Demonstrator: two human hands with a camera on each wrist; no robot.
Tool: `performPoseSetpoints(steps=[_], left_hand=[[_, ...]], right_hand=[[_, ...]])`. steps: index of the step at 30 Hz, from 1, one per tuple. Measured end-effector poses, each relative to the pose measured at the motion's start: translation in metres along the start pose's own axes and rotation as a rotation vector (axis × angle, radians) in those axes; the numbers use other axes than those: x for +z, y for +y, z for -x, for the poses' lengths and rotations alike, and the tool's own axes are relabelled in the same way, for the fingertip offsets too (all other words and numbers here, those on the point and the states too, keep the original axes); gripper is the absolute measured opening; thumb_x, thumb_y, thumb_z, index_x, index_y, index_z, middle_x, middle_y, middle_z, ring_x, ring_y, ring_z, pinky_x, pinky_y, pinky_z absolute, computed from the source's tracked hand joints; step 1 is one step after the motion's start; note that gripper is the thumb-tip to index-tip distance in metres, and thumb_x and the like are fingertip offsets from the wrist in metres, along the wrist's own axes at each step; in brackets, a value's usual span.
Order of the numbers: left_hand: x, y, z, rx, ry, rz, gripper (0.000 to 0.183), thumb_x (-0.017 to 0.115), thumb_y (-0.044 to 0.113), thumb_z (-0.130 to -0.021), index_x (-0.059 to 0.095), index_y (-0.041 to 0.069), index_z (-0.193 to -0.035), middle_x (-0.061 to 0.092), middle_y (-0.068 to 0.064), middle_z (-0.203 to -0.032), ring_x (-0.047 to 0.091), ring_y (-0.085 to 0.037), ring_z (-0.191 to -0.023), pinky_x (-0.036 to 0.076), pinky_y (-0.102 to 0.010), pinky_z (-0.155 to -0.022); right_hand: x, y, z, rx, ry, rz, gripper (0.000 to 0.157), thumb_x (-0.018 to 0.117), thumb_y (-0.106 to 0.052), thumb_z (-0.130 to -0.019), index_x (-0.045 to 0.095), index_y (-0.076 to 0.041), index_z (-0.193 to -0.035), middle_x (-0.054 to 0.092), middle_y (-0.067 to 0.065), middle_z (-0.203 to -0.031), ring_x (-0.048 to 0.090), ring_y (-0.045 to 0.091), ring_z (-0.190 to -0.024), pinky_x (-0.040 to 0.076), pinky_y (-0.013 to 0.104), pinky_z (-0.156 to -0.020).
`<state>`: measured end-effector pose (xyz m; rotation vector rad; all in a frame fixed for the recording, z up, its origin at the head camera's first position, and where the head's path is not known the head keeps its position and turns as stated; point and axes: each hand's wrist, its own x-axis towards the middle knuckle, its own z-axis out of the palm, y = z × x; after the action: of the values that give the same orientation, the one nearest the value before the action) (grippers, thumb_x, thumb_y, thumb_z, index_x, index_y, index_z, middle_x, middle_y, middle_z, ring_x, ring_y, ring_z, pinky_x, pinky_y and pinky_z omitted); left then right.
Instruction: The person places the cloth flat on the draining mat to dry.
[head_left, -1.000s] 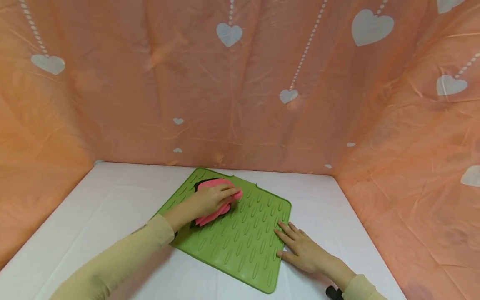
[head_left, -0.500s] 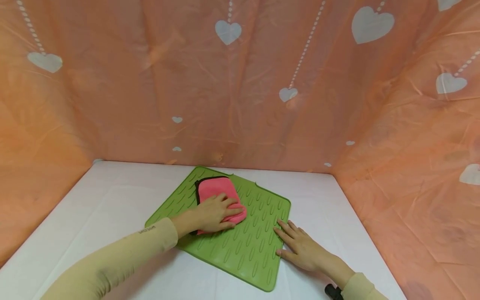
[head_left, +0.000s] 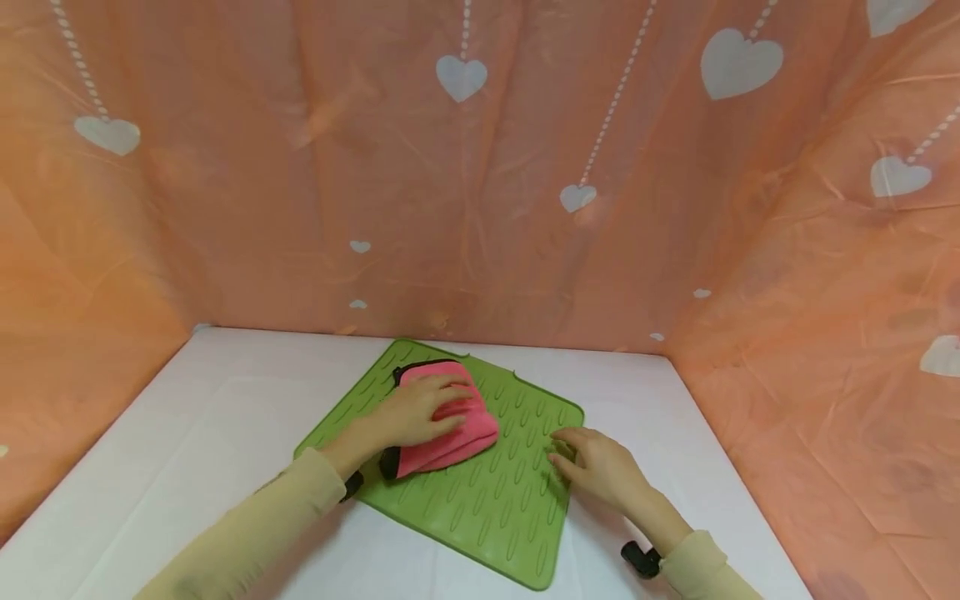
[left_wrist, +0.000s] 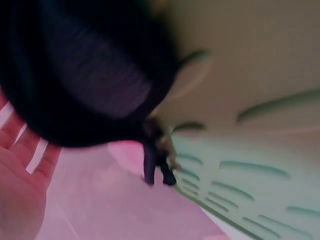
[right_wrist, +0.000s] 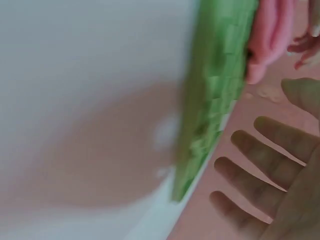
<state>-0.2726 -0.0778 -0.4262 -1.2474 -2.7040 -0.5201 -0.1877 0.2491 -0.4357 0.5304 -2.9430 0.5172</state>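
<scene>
A soft pink pouch with black edging lies on a green ribbed mat. My left hand is over the pouch, its fingers spread and loosely bent, gripping nothing. Close up in the left wrist view, the pouch's dark end covers much of the frame, with a small dark zip pull hanging there. Over the mat's right edge hovers my right hand, fingers relaxed. Nothing is in its grasp; the right wrist view shows the fingers apart from the mat's edge.
The mat lies askew on a white tabletop. An orange sheet printed with pale hearts rises behind the table and along both sides. Black wrist cameras sit at the cuffs.
My left hand has let the pouch go and risen off it; the pouch lies slightly nearer and flatter than a second ago. My right hand has lifted from the mat's edge.
</scene>
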Motion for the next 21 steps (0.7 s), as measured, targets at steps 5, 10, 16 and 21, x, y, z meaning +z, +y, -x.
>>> performPoseSetpoints(steps=[5, 10, 16, 21], left_hand=[[-0.012, -0.016, 0.009, -0.118, 0.25, 0.15, 0.03, 0.069, 0.015, -0.1, 0.07, 0.005, -0.129, 0.066, -0.011, -0.131, 0.067, -0.028, -0.109, 0.054, -0.052, -0.091], [-0.014, -0.033, 0.02, -0.274, 0.327, 0.275, 0.025, 0.067, 0.01, -0.101, 0.071, 0.002, -0.124, 0.068, -0.011, -0.115, 0.064, -0.024, -0.091, 0.053, -0.042, -0.078], [-0.013, -0.043, 0.039, -0.377, 0.231, 0.432, 0.023, 0.065, 0.013, -0.103, 0.072, 0.001, -0.121, 0.071, -0.012, -0.108, 0.064, -0.021, -0.088, 0.053, -0.039, -0.08], [-0.014, -0.042, 0.052, -0.365, 0.104, 0.55, 0.022, 0.069, 0.018, -0.101, 0.074, 0.003, -0.116, 0.072, -0.008, -0.104, 0.063, -0.015, -0.082, 0.052, -0.034, -0.075]], right_hand=[[0.003, -0.018, -0.032, -0.011, 0.05, -0.124, 0.034, 0.073, -0.027, -0.099, 0.073, -0.008, -0.126, 0.074, 0.009, -0.123, 0.07, 0.033, -0.11, 0.056, 0.053, -0.091], [0.015, -0.031, -0.061, -0.056, -0.021, -0.26, 0.033, 0.072, -0.024, -0.099, 0.073, -0.006, -0.127, 0.075, 0.008, -0.117, 0.072, 0.025, -0.099, 0.058, 0.043, -0.083], [0.027, -0.043, -0.08, -0.116, -0.15, -0.339, 0.03, 0.073, -0.019, -0.097, 0.074, -0.006, -0.123, 0.075, 0.009, -0.111, 0.073, 0.022, -0.094, 0.057, 0.036, -0.082], [0.034, -0.049, -0.084, -0.094, -0.146, -0.343, 0.024, 0.075, -0.014, -0.095, 0.076, -0.006, -0.118, 0.074, 0.007, -0.107, 0.07, 0.018, -0.092, 0.056, 0.035, -0.08]])
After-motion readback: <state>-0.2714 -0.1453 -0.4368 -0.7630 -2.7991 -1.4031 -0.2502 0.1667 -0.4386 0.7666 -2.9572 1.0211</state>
